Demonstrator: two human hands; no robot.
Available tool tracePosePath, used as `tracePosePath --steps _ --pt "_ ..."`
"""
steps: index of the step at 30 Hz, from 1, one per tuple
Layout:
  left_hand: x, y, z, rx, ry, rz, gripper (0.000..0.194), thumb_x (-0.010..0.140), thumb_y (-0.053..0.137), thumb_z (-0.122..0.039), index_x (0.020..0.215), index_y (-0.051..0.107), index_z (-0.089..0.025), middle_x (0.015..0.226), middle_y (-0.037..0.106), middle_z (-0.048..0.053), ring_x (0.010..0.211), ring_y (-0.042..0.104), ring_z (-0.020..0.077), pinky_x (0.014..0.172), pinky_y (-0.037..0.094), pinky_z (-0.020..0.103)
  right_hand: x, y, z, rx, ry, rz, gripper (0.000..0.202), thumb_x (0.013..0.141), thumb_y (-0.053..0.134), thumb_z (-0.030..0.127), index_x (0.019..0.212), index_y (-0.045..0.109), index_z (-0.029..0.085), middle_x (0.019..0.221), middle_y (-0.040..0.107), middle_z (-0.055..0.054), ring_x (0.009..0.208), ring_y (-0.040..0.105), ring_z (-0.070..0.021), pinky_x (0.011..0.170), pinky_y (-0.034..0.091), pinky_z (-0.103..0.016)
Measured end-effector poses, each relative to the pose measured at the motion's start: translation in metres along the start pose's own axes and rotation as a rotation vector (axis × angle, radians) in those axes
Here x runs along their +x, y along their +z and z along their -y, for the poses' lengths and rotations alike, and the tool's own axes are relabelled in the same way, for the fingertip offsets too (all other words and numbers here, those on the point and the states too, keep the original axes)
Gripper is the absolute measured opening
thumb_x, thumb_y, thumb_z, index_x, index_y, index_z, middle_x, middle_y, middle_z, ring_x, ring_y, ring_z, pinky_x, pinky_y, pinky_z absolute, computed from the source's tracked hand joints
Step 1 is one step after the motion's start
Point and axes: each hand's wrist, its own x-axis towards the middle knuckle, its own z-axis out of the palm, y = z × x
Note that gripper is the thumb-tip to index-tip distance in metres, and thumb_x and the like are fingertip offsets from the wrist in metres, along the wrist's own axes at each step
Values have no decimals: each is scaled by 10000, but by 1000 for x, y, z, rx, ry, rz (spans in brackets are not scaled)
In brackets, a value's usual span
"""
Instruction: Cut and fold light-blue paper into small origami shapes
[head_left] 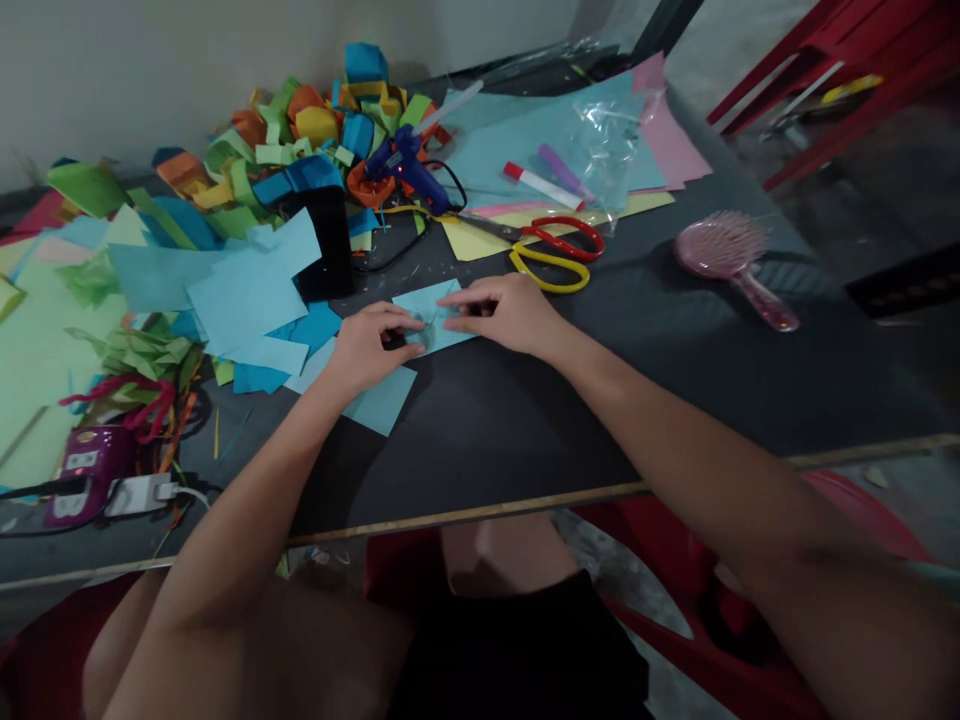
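A small piece of light-blue paper (448,340) lies on the dark table between my two hands, with creases near its middle. My left hand (371,345) grips its left side, thumb and fingers curled in on the sheet. From the right, my right hand (514,312) holds the same paper, with index finger and thumb on its upper right part. Beneath and beside my left hand lies another light-blue sheet (384,402). Just beyond my right hand are scissors (551,268) with one red and one yellow handle loop.
A blue glue gun (409,170), a black phone-like object (326,245) and a heap of colored paper pieces (247,165) sit at the back. Blue sheets (240,300) pile up at left, near a purple power strip (90,475). A pink hairbrush (724,250) lies right.
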Motion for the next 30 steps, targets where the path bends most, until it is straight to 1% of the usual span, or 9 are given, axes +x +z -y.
tracePosePath --steps 2,4,9,11,13,15,20,25,30 --pt "1 -3 -1 0 1 38 263 863 685 -415 1049 747 -239 1149 688 77 849 662 177 747 585 319 3 -9 -7 84 14 -37 361 797 716 461 1058 786 222 805 722 -45 622 549 -141 598 421 -306" --pt "2 -6 -1 3 20 98 235 897 646 -353 1084 736 -242 1186 668 77 882 660 183 769 579 329 5 -16 -12 87 -39 -26 344 793 720 465 1027 792 224 886 734 -62 654 571 -148 612 436 -313" --pt "2 -11 2 119 236 221 331 947 493 -168 1173 705 -285 1236 644 64 1138 598 228 935 513 392 4 -16 -10 -29 -272 146 216 755 772 442 897 810 284 1002 727 -54 888 642 -213 824 476 -365" --pt "1 -9 2 207 309 198 414 938 427 -105 1145 719 -312 1268 640 51 1193 576 234 975 477 425 3 -13 -7 -80 -264 173 198 752 777 434 885 809 291 1000 713 -53 894 639 -220 829 469 -372" --pt "-1 -7 0 313 330 116 446 906 412 -73 1086 743 -311 1337 618 42 1252 548 261 1002 444 468 3 -11 -4 -107 -212 165 208 744 784 435 893 809 291 1001 700 -54 858 631 -213 781 463 -358" --pt "-3 -5 -3 387 344 55 427 885 423 -73 1063 752 -279 1365 613 47 1288 534 282 1021 428 492 3 -11 -2 -118 -174 163 228 732 796 433 904 807 285 994 693 -55 838 619 -206 750 450 -343" --pt "-3 -2 -6 366 383 81 376 895 441 -136 1109 740 -219 1202 720 60 1160 646 248 994 493 443 4 -12 -1 -115 -140 182 213 761 776 401 916 807 258 984 687 -65 783 580 -175 707 423 -316" --pt "-2 -2 3 337 382 14 298 943 487 -235 1071 756 -221 1153 745 46 1127 672 239 967 543 424 5 -11 -1 -85 -120 161 215 736 797 377 908 805 249 944 680 -53 713 535 -148 666 402 -297" --pt "-4 -3 12 334 423 28 292 966 536 -332 1135 736 -204 1178 734 63 1159 665 249 983 566 442 5 -10 -1 -90 -119 143 202 713 813 361 867 798 232 848 661 -42 688 504 -142 650 391 -292"
